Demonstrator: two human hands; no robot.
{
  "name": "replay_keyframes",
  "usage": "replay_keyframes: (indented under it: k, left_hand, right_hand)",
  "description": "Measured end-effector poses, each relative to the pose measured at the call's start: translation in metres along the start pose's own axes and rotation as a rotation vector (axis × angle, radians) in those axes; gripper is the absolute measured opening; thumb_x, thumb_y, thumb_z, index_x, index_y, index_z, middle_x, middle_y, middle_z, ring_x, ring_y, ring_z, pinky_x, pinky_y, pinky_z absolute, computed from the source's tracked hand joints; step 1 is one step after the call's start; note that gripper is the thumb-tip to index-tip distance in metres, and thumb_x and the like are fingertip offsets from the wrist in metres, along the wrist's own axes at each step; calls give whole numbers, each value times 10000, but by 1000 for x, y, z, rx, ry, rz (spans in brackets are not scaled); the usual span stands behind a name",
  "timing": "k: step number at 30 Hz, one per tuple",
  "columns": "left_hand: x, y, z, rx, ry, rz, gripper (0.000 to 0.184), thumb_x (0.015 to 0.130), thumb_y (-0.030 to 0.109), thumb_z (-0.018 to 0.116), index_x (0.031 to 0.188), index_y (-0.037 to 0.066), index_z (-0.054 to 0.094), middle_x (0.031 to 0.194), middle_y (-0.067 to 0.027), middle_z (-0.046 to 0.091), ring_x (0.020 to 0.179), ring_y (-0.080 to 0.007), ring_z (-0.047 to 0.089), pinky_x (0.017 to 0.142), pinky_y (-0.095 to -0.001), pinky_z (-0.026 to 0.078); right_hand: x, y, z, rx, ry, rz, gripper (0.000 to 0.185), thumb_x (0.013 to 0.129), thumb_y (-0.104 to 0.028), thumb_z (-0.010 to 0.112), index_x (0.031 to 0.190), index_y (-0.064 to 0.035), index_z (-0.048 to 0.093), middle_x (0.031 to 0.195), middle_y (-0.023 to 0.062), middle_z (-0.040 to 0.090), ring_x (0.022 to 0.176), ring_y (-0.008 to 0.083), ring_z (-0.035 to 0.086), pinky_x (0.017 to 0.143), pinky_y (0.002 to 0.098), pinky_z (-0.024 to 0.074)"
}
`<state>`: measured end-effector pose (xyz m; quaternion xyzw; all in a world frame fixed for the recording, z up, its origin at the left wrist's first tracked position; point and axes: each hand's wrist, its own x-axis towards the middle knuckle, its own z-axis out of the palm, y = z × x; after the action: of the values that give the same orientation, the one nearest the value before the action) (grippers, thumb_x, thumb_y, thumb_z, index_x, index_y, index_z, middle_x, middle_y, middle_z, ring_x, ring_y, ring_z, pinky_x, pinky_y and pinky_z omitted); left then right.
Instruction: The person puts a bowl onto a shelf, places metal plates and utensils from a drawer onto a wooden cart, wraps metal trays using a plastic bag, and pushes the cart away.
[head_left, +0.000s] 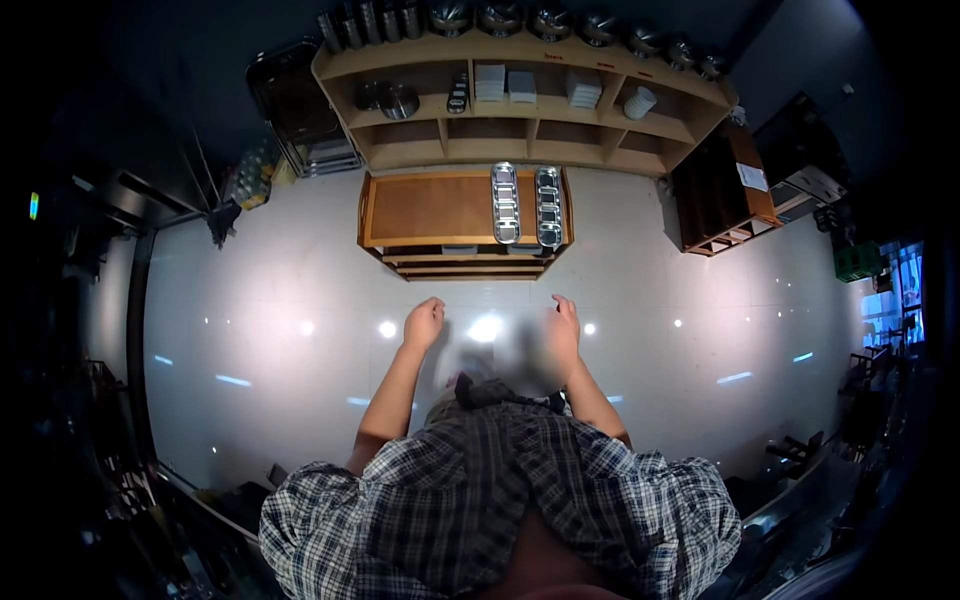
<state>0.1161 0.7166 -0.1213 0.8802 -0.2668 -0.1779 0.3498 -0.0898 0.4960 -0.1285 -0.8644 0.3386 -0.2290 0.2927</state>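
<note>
Over the pale floor, my left hand (425, 322) hangs with its fingers curled in loosely, and nothing shows in it. To its right, my right hand (564, 325) has fingers partly stretched out and apart, holding nothing; its inner side is blurred. Neither hand touches anything. Beyond both hands stands a low wooden cart (425, 210). On the right part of its top lie two long metal trays with square compartments, the left one (506, 204) and the right one (548, 206), side by side with a gap between them.
Behind the cart runs a wooden shelf unit (490, 154) with metal bowls, stacked white dishes (489, 83) and metal containers. Large trays (300, 110) lean at its left. A dark wooden cabinet (722, 190) stands at the right, and a green crate (857, 262) farther right.
</note>
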Motion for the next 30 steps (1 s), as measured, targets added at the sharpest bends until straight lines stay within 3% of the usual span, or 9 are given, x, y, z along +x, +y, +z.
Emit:
replay_keyframes:
  k: [2,5,7,11,13,21,29,30]
  left_hand:
    - [9,18,19,-10,29,10,126,838,140,517,884,76,615,851,-144,639,786,-335,606,686,-409,483]
    - [23,42,48,31,88,-10,119,832,135,523,881,73,612,859,-146,634,786,-342,600,688,-417,479]
    - [27,55,69,-16,79,-32,121,829,133,527,886,71,613,886,-151,632,804,-347,596,704,-418,479]
    - [15,72,98,-68,137,-91,122,829,135,528,887,73,615,883,-165,626,819,-353,592,729,-422,477]
    - [4,72,101,-75,205,-55,127,838,130,514,891,66,610,864,-173,621,813,-356,590,729,-428,475]
    - [-25,18,58,-115,433,72,134,790,68,525,900,56,601,854,-159,612,812,-360,577,736,-421,473]
    - [-88,-105,-38,-62,328,-59,138,750,67,579,885,73,608,896,-131,614,869,-333,574,766,-410,470]
    - [-95,-118,-55,-63,335,-49,130,744,58,587,870,73,611,883,-130,615,862,-332,578,761,-409,473]
  right_hand:
    - [18,16,-19,-3,1,-71,328,784,-27,531,1107,-83,530,914,130,533,769,300,572,688,407,474]
    - [46,33,-46,45,-97,93,332,779,-20,532,1105,-87,528,926,134,532,782,309,571,693,411,473]
    - [61,72,-43,-53,-79,-124,332,774,-14,533,1097,-88,529,933,138,533,795,323,572,694,419,472]
    - [85,100,-40,-83,-164,-224,328,771,-13,529,1091,-87,529,975,147,546,791,340,574,690,426,473]
    - [95,90,-41,-32,-203,-145,319,757,-42,544,1075,-73,543,971,143,564,774,288,571,671,398,466]
    - [80,17,5,-6,-289,-176,319,746,7,513,1053,-67,551,847,157,572,695,299,570,646,410,464]
    - [-22,-88,106,63,-308,-135,341,727,11,511,1056,-66,555,779,154,550,643,273,544,623,388,458]
    - [-35,-108,112,19,-396,-66,346,731,-7,506,1065,-82,551,883,162,578,718,310,579,668,417,473]
